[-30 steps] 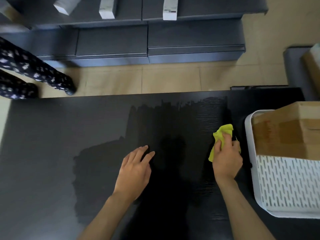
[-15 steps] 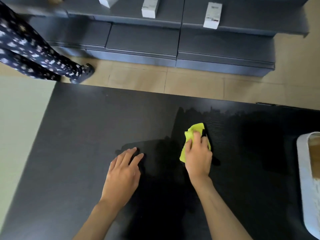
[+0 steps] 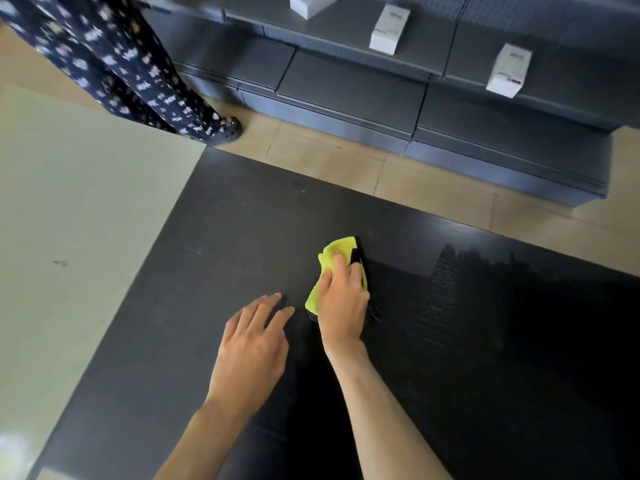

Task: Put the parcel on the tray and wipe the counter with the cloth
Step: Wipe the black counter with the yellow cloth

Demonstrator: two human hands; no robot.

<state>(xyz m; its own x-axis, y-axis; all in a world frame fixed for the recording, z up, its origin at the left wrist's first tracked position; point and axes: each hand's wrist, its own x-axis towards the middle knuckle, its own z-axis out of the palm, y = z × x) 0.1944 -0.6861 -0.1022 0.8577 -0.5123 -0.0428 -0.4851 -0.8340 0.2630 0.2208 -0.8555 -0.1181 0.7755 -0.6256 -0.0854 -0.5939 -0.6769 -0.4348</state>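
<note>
A yellow-green cloth (image 3: 332, 252) lies crumpled on the black counter (image 3: 214, 258), pressed down under my right hand (image 3: 343, 303), which grips it. My left hand (image 3: 252, 344) rests flat on the counter just left of the cloth, fingers apart, holding nothing. The counter to the right of the cloth looks darker and damp; the part to the left is duller. The tray and the parcel are out of view.
A pale green surface (image 3: 69, 254) borders the counter on the left. Beyond the counter's far edge is a tan tiled floor (image 3: 381, 171), where a person's patterned legs (image 3: 131, 77) stand at the upper left. Grey shelving (image 3: 346, 88) with small white boxes (image 3: 389, 29) runs along the back.
My right hand has slid the cloth leftward across the counter, and the view has swung left with it. The tray with the parcel has left the frame. The left hand stayed flat.
</note>
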